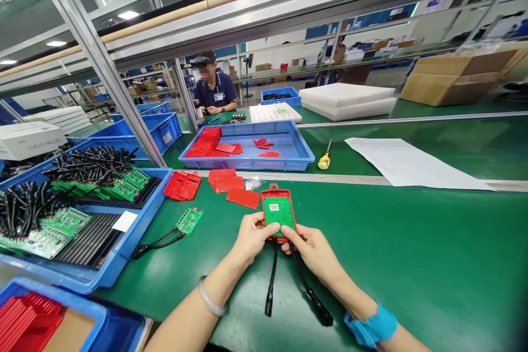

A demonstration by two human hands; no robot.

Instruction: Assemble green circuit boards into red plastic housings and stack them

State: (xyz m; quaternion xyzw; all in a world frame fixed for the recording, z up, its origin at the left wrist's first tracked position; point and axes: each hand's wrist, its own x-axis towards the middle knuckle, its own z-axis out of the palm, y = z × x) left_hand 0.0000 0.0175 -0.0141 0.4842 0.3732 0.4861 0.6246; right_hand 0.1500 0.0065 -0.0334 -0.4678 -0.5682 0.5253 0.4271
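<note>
Between my two hands is a red plastic case (265,196) with a green circuit board (284,209) lying inside it. My left hand (254,235) grips the case's lower left side, its thumb pressed on the board. On the lower right, my right hand (307,243) holds the same case, thumb also on the board and fingers underneath. Two black cables (273,275) with connector ends hang from the case's lower edge toward me. Left of my hands, another green circuit board (190,220) with black cables lies on the green bench (391,242).
Red covers (243,198) and red cases (182,185) lie beyond my left hand. A blue tray (247,164) holds red parts. Cabled boards fill a blue bin (136,236) at left. A yellow screwdriver (325,159) and paper (412,162) lie behind. A co-worker (216,91) sits opposite.
</note>
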